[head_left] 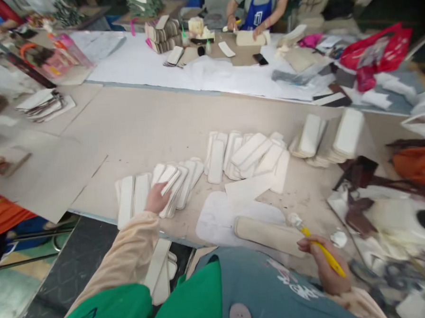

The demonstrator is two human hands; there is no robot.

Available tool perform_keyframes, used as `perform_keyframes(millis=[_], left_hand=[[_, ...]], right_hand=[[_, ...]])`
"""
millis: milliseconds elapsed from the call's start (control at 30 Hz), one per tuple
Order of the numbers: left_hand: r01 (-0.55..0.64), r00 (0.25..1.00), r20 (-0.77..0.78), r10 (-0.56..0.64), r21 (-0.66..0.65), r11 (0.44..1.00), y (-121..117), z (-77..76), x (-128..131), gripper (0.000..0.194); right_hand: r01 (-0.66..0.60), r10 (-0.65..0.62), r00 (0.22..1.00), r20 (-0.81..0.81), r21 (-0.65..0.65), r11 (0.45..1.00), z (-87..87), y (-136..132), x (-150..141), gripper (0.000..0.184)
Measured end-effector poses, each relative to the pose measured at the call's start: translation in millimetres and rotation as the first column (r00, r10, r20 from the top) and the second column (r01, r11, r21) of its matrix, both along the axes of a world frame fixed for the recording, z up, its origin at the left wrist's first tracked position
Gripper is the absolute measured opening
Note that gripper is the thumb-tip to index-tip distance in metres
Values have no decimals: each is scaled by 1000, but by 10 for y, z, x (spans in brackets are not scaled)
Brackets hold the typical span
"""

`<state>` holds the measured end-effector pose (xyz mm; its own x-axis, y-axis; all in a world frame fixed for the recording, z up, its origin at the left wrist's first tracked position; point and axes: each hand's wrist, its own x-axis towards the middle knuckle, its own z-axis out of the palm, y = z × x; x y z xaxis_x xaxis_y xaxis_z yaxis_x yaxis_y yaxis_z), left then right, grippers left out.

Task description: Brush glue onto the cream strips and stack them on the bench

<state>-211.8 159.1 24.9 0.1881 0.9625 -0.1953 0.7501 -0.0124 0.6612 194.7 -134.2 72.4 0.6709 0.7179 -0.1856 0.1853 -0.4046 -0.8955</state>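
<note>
The left hand (156,199) is touching the fanned strips (185,184) by the table's (142,115) near edge, though blur is leaving it unclear whether the fingers are pinching one; the right hand (327,275) is gripping the brush (332,261), its bristles pointing over the long piece's (262,232) right end. Separating one strip would be calling for a fingertip hold clear of its neighbours, with tabletop stretching from the fan towards the far edge and more strips lying to the right.

On the beige counter (153,117): row of white oblong strips (180,187), left; heap of white oblong strips (249,152), centre; stacks of white oblong strips (348,132), right; long cream strip (266,234), before the heap.
</note>
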Motion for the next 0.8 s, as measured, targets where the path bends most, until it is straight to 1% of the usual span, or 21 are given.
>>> perform_keyframes(millis=[33,67,100,167,233,300,367,500,633,800], left_hand=[[84,995,52,-84,5,996,-176,-28,191,39],[184,975,123,-184,10,983,-373,-62,400,44],[291,937,197,-289,17,957,-579,-103,621,52],[476,837,291,-463,30,879,-956,-199,1058,71],[609,771,229,-594,7,793,-1216,-298,1421,93],[686,723,122,-680,-18,727,-1333,-382,1662,104],[726,688,31,-725,-30,687,-1347,-439,1784,105],[763,643,-51,-764,-42,645,-1289,-470,1836,95],[764,640,-78,-764,-39,644,-1289,-459,1846,88],[751,657,-83,-749,-9,660,-1310,-472,1855,87]], right_hand=[[0,2,999,-44,24,1000,-45,-50,4,33],[-14,17,996,-85,44,999,-89,-92,2,34],[-36,43,991,-123,61,998,-127,-125,-7,34],[-86,99,976,-193,76,993,-176,-164,-50,33],[-144,157,958,-239,72,987,-192,-166,-118,32],[-224,231,936,-267,58,973,-196,-140,-185,30],[-309,306,907,-289,38,950,-211,-91,-232,30],[-422,405,855,-325,21,906,-302,37,-285,30],[-458,448,828,-337,53,887,-396,173,-373,30],[-517,489,804,-338,9,856,-475,303,-493,30]])
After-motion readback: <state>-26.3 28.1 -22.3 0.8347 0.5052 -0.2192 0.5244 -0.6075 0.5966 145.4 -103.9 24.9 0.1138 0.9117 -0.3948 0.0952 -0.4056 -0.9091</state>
